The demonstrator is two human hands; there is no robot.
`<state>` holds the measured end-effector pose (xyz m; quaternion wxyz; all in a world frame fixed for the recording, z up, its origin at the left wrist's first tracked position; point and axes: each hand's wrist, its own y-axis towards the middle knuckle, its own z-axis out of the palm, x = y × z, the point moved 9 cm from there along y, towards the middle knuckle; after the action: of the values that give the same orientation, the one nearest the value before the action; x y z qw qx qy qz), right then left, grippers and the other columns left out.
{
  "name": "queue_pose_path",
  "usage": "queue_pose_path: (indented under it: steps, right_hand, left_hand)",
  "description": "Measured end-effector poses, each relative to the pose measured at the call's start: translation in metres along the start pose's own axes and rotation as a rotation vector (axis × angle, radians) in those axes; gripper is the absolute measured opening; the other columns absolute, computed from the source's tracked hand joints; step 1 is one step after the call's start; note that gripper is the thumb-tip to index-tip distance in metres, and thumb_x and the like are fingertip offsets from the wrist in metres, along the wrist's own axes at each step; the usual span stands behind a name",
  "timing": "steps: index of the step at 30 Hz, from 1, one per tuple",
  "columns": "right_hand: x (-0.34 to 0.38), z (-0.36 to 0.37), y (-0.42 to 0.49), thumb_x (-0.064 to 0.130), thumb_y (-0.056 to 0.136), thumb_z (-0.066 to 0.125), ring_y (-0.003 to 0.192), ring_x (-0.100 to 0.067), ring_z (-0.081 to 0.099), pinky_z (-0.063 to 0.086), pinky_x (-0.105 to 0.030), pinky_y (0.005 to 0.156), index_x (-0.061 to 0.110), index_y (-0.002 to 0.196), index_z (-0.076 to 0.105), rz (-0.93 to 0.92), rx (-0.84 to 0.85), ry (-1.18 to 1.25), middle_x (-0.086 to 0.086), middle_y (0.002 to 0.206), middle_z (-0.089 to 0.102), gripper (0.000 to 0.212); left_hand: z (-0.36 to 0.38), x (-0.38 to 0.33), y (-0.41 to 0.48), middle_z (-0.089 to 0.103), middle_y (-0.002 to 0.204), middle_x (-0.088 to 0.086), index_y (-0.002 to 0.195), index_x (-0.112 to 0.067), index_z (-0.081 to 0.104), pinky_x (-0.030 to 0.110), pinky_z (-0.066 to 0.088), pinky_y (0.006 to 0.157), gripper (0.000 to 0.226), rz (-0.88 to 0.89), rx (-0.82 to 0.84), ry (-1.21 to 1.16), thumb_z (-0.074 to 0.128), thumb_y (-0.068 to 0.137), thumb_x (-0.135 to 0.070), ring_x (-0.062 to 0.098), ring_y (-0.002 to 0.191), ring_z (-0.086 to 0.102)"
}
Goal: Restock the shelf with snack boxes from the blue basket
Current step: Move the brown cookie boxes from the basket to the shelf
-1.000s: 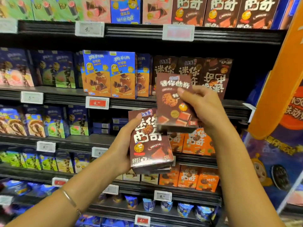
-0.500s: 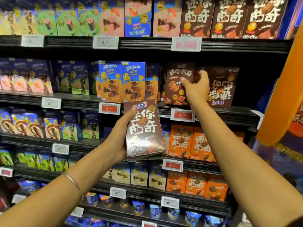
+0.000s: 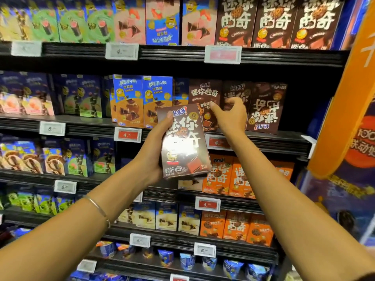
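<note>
The left hand [image 3: 154,153] grips a brown snack box [image 3: 183,142] by its left edge, thumb on the front, holding it near the shelf [image 3: 269,141], likely ready as the next to go in; it is upright, long axis vertical and slightly tilted, print facing the person. Right of it, the right hand [image 3: 231,116], fingers parted and half curled, pinching nothing, hovers at a shelved box [image 3: 204,94], seemingly to straighten it
</note>
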<state>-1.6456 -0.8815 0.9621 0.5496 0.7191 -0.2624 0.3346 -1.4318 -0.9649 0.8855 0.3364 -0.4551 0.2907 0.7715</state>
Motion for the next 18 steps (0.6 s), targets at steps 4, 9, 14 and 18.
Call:
queue_pose_path:
  steps: [4,9,14,18]
  right_hand:
    - [0.009,-0.022,-0.022,0.056,0.094,0.060,0.075,-0.005,0.061,0.054,-0.026,0.069,0.014,0.103,0.062,0.034,0.113,0.236,0.006,0.087,0.063,0.043]
    - [0.024,-0.025,-0.055,0.078,0.078,0.055,0.084,-0.013,0.073,0.061,-0.031,0.066,0.021,0.114,0.067,0.146,0.508,0.334,0.001,0.101,0.073,0.068]
    - [0.033,-0.039,-0.063,0.041,0.084,0.081,0.090,-0.009,0.074,0.059,-0.023,0.065,0.021,0.124,0.060,0.030,0.495,0.266,0.001,0.109,0.072,0.050]
    - [0.021,-0.058,-0.054,0.030,0.088,0.078,0.092,-0.012,0.075,0.062,-0.032,0.071,0.019,0.125,0.061,0.051,0.413,0.284,0.001,0.108,0.075,0.042]
  left_hand:
    - [0.018,-0.010,0.015,0.082,0.103,0.004,0.085,-0.029,0.087,0.037,0.064,0.065,0.045,0.029,0.024,0.011,0.054,0.102,-0.056,0.025,0.088,0.081]
    - [0.043,-0.025,0.034,0.081,0.108,0.010,0.094,-0.023,0.086,0.039,0.064,0.070,0.043,0.080,0.053,0.048,0.058,0.101,-0.054,0.028,0.091,0.080]
    - [0.065,-0.029,0.046,0.076,0.120,0.019,0.135,-0.008,0.065,0.054,0.060,0.096,0.064,0.134,-0.015,0.099,0.068,0.093,-0.056,0.040,0.107,0.075]
    - [0.069,-0.029,0.054,0.077,0.120,0.016,0.134,-0.012,0.065,0.059,0.058,0.098,0.080,0.186,-0.060,0.158,0.063,0.086,-0.077,0.038,0.106,0.076]
